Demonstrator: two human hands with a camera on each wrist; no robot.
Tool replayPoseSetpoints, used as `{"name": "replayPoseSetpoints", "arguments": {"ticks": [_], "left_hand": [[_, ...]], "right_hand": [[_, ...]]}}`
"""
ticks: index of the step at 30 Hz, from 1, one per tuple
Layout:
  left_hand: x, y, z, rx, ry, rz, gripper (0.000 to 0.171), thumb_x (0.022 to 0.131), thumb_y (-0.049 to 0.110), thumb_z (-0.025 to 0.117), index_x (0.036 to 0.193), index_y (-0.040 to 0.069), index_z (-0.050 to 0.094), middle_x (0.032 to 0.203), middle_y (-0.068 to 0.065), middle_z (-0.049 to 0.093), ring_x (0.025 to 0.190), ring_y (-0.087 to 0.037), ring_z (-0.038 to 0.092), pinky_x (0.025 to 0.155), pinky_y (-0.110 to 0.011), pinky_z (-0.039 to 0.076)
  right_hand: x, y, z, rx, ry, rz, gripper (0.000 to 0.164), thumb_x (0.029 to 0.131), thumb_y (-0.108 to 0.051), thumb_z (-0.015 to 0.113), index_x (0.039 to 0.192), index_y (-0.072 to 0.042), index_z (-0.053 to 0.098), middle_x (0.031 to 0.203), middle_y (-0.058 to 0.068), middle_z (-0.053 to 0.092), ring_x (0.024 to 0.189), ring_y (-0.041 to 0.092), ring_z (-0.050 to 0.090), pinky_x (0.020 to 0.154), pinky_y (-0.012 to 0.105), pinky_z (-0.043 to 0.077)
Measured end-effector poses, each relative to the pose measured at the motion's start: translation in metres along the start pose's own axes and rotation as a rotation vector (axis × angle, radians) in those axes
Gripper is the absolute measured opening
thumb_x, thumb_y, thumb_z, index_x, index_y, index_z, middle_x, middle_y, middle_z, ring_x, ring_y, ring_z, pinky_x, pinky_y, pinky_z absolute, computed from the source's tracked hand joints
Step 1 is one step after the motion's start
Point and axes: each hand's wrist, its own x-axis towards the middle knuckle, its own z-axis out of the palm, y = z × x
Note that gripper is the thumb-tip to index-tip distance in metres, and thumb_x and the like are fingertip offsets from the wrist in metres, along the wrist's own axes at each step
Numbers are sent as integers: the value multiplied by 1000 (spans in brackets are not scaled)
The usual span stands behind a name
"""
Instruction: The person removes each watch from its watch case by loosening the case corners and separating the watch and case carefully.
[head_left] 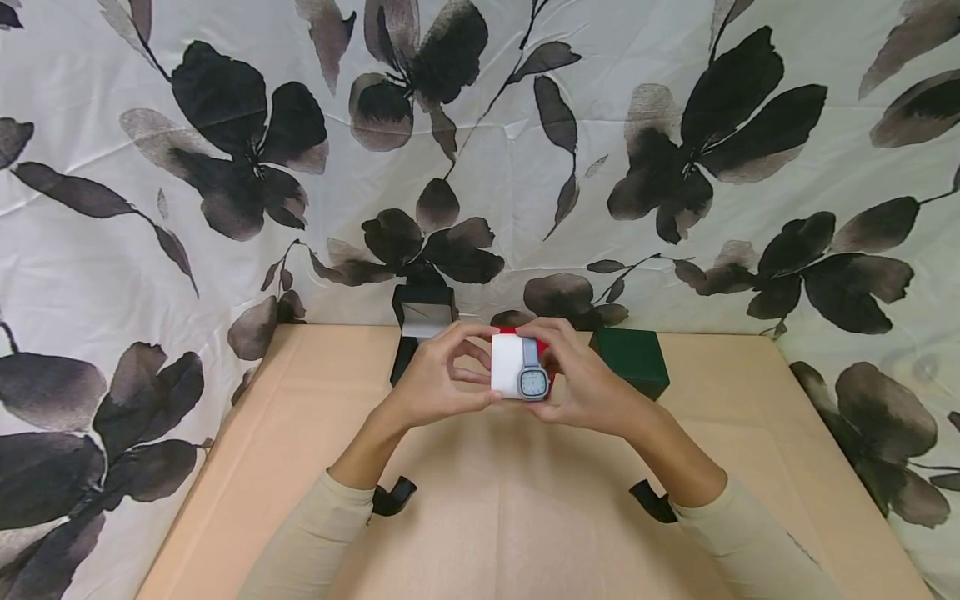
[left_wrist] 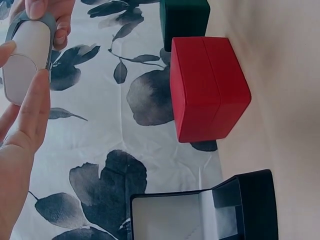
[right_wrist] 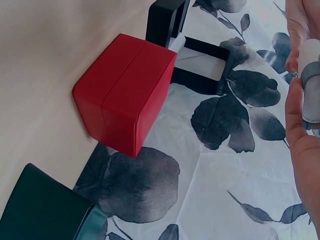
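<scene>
A wristwatch [head_left: 533, 382] with a pale blue strap and a rounded square dial is wrapped round a white watch cushion [head_left: 506, 367]. Both hands hold the cushion up over the table. My left hand [head_left: 435, 379] pinches its left end between thumb and fingertips. On the other side, my right hand [head_left: 581, 379] grips the watch end, thumb below and fingers above. The cushion's rounded white end [left_wrist: 20, 75] faces the left wrist view, with fingertips on it. At the edge of the right wrist view, the strap [right_wrist: 311, 72] circles the cushion.
Behind the hands stands a closed red box [left_wrist: 207, 90], mostly hidden in the head view. An open black box [head_left: 423, 321] with a pale lining is to its left, a dark green box [head_left: 633, 358] to its right. A floral cloth [head_left: 525, 150] hangs behind the table [head_left: 502, 517].
</scene>
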Motion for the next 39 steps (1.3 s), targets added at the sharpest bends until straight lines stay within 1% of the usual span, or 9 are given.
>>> {"name": "replayPoseSetpoints", "arguments": {"ticks": [5,10,17,22,27,31,34,36,39], "left_hand": [[0,0,-1,-8,18,13,74,70,-11,87,136,5,57,131,-12,57,98,-27,68,80,-36,65],[0,-1,-2,-16,43,21,74,71,-9,88,137,4,56,131,-15,56,99,-28,68,81,-36,64],[-1,-2,-3,-8,50,24,76,70,-9,89,138,4,55,131,-15,55,100,-30,69,82,-36,64],[-1,-1,-3,3,53,25,75,71,-9,88,137,4,56,129,-13,56,100,-28,69,82,-40,64],[-2,0,-4,6,45,26,76,71,-9,88,138,0,54,131,-14,55,100,-27,69,82,-39,64],[-3,0,-5,6,47,26,76,71,-8,88,139,0,54,131,-15,55,100,-28,68,82,-41,64],[-3,1,-5,10,53,25,76,72,-7,89,139,3,55,130,-15,56,100,-29,69,82,-40,64],[-4,2,-6,15,56,26,76,72,-7,88,139,3,55,130,-14,56,101,-28,69,81,-37,64],[-5,3,-7,14,64,33,75,72,-8,87,139,4,55,130,-14,55,101,-27,69,81,-36,64]], "right_hand": [[1,0,0,-4,30,-18,97,67,0,94,147,-4,41,147,16,41,99,18,65,86,38,63],[2,1,0,6,55,-18,97,66,1,95,147,-3,42,148,16,41,100,20,65,87,40,63],[2,1,0,-5,56,0,98,65,1,95,147,-2,42,148,16,40,104,21,65,91,39,62],[3,0,0,17,63,19,96,65,1,96,146,-2,43,148,15,40,103,21,65,91,40,62],[4,0,-1,20,68,19,96,64,2,96,145,-1,44,149,15,40,103,21,64,91,42,62],[4,-1,-1,-2,67,13,96,64,1,96,145,-1,44,149,15,40,104,21,63,92,42,62],[4,-2,-2,-3,73,18,96,64,1,96,145,-2,44,150,14,40,104,20,63,91,40,62],[4,-2,-2,-1,76,24,96,65,1,96,146,-2,44,150,14,40,104,20,62,90,40,62],[4,-3,-2,7,80,34,96,65,1,96,146,-2,44,151,14,40,105,21,63,91,40,62]]}}
